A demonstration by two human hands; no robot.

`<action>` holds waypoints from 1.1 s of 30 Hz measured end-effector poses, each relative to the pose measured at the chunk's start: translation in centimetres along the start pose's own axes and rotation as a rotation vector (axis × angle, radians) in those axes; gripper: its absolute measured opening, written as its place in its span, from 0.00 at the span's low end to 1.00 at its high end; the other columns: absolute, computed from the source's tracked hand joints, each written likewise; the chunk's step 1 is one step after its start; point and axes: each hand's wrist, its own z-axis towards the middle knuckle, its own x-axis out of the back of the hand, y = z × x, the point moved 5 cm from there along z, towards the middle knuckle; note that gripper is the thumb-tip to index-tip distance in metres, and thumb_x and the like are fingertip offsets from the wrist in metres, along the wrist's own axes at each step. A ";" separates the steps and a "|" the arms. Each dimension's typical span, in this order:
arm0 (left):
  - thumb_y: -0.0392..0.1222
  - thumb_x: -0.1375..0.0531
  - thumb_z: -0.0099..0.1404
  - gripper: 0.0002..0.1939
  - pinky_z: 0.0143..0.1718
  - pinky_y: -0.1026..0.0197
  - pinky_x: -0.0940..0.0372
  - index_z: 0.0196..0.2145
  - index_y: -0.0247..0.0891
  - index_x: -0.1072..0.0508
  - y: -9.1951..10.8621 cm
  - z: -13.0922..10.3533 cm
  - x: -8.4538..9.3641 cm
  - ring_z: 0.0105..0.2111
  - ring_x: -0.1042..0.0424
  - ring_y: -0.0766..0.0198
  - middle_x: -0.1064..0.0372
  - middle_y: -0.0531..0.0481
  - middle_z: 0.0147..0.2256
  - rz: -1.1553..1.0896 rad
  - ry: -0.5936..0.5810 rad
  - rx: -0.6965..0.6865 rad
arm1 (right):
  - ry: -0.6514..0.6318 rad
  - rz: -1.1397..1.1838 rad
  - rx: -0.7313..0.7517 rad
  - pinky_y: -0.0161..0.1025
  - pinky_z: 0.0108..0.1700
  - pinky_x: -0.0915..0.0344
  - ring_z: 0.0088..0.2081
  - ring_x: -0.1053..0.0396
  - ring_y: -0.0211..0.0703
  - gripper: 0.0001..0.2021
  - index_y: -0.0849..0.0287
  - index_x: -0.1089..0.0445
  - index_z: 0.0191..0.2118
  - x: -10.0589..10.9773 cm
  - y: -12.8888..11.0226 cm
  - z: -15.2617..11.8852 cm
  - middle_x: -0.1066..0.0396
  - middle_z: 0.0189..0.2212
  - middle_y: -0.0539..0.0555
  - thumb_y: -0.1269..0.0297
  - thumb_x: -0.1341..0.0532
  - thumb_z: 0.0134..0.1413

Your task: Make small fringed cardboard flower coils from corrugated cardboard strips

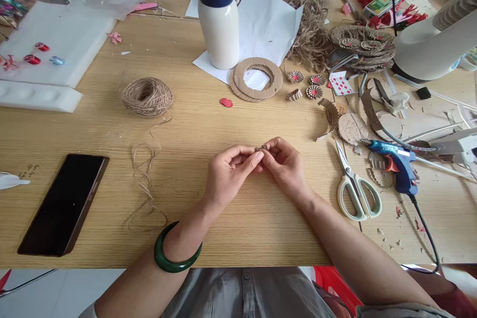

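Observation:
My left hand [233, 171] and my right hand [285, 166] meet above the middle of the table, fingertips pinched together. Between them is a small brown corrugated cardboard strip [265, 147], mostly hidden by the fingers. Beyond the hands lie several red paper discs [226, 103] and a stack of cardboard rings [257, 79]. Right of the rings sit several pleated cardboard rosettes [314, 91] with red centres, beside a small ribbed cardboard coil [294, 95]. Closest to my right forearm are scissors [358, 189] with pale handles.
A blue glue gun [400, 161] lies at the right, its cord running off the front edge. A twine ball [147, 96] trails loose strands near my left arm. A phone [63, 203] lies at left. A white bottle [218, 25] stands behind, and a white lamp base [421, 52] at right.

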 end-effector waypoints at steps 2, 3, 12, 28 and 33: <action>0.45 0.34 0.61 0.09 0.33 0.65 0.27 0.31 0.36 0.22 -0.2 0.1 0.0 0.26 0.24 0.66 0.25 0.53 0.24 -0.032 -0.004 0.019 | -0.008 0.007 -0.014 0.33 0.29 0.33 0.26 0.32 0.34 0.17 0.57 0.35 0.30 0.0 0.1 0.0 0.31 0.25 0.47 0.50 0.32 0.51; 0.45 0.35 0.63 0.09 0.34 0.65 0.27 0.31 0.36 0.22 -0.3 0.1 0.0 0.25 0.25 0.66 0.26 0.53 0.23 -0.042 0.000 0.023 | -0.015 0.015 -0.024 0.33 0.29 0.33 0.26 0.33 0.34 0.17 0.58 0.35 0.30 -0.1 0.2 0.0 0.31 0.25 0.47 0.50 0.31 0.51; 0.44 0.37 0.65 0.10 0.30 0.66 0.28 0.29 0.35 0.24 -0.6 0.0 0.1 0.23 0.28 0.68 0.32 0.55 0.20 -0.094 0.011 0.046 | -0.114 0.153 -0.052 0.32 0.28 0.33 0.25 0.32 0.33 0.17 0.57 0.37 0.32 -0.7 0.3 -0.1 0.29 0.24 0.47 0.53 0.31 0.52; 0.45 0.41 0.69 0.11 0.34 0.64 0.32 0.33 0.35 0.24 0.1 -0.1 0.0 0.26 0.28 0.67 0.29 0.53 0.22 0.072 0.011 -0.083 | -0.044 0.112 -0.007 0.32 0.29 0.32 0.27 0.31 0.34 0.15 0.58 0.34 0.33 -0.2 -0.3 -0.1 0.31 0.26 0.47 0.53 0.32 0.54; 0.44 0.40 0.69 0.11 0.34 0.64 0.31 0.33 0.35 0.24 0.3 -0.1 0.0 0.26 0.27 0.67 0.28 0.53 0.24 0.092 0.012 -0.099 | -0.056 0.106 -0.046 0.34 0.29 0.32 0.25 0.31 0.34 0.16 0.58 0.35 0.32 -0.3 -0.3 -0.1 0.30 0.24 0.47 0.51 0.32 0.53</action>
